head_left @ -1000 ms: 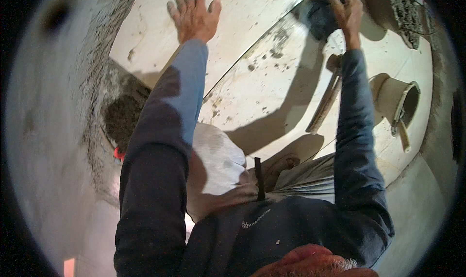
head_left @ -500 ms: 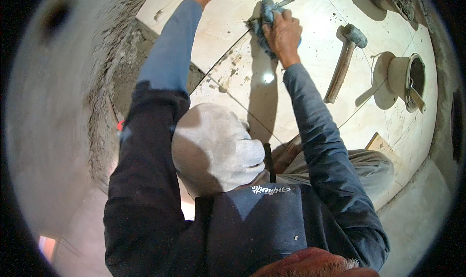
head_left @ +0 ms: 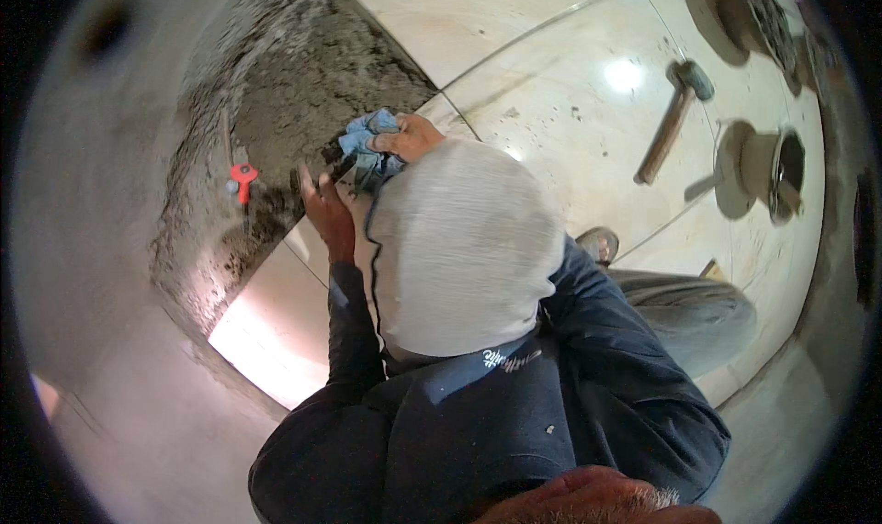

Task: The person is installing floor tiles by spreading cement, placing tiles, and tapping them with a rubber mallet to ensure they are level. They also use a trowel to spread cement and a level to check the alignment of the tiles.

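My right hand point(head_left: 411, 139) grips a crumpled blue cloth point(head_left: 370, 135) at the edge of the pale floor tiles point(head_left: 551, 92), beside the rough grey mortar bed point(head_left: 312, 74). Just left of it is my left hand point(head_left: 329, 214), fingers stretched out and apart at the tile border. Dark wet mortar lies between the two hands; whether the left fingers touch it I cannot tell. A white cap point(head_left: 469, 248) hides my right forearm and part of the wrist.
A red plastic piece point(head_left: 243, 177) lies on the mortar at left. To the right, a mallet point(head_left: 675, 120) with a wooden handle rests on the tiles. Beyond it stand a bucket point(head_left: 761, 164) and a mortar-crusted bucket point(head_left: 749, 19). A grey wall point(head_left: 92, 202) curves along the left.
My right hand has brought the cloth from the far tiles leftward to the mortar's edge. My left hand has drawn back from the top, down beside it. The view has shifted.
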The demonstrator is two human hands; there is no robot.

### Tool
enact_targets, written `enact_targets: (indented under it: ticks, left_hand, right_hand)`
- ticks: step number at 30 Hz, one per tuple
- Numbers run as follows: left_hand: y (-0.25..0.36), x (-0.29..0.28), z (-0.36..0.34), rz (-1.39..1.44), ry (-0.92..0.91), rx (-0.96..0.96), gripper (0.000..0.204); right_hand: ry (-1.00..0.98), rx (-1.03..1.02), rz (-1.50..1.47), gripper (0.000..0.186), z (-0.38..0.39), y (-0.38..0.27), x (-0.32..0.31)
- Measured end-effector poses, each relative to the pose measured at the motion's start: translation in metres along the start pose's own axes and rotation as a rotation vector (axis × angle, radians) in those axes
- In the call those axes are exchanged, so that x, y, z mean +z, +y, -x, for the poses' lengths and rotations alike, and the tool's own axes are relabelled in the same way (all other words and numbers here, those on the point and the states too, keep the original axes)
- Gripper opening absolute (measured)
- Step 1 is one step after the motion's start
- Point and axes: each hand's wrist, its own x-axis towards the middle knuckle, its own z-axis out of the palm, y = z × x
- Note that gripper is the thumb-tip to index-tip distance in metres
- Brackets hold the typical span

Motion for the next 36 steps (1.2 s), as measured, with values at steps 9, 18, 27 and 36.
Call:
enact_targets:
  ticks: [9, 18, 27, 36]
  left_hand:
    - [-0.185, -0.073, 0.110, -0.409, 0.168, -0.190, 0.062]
    - [-0.243, -0.082, 0.108, -0.600, 0.355, -0.212, 0.063]
    - [-0.277, -0.090, 0.057, -0.481, 0.212, 0.058, 0.046]
    - [-0.284, -0.009, -0.030, -1.018, 0.533, -0.191, 0.055]
  right_hand:
    - [-0.241, 0.122, 1.086, 0.062, 0.126, -0.241, -0.222]
    - [0.594, -0.065, 1.723, 0.054, 0.230, -0.237, -0.698]
    - [0.900, 0.257, 1.524, 0.036, 0.389, -0.220, -0.694]
    - [1.245, 0.639, 1.914, 0.023, 0.409, -0.259, -0.581]
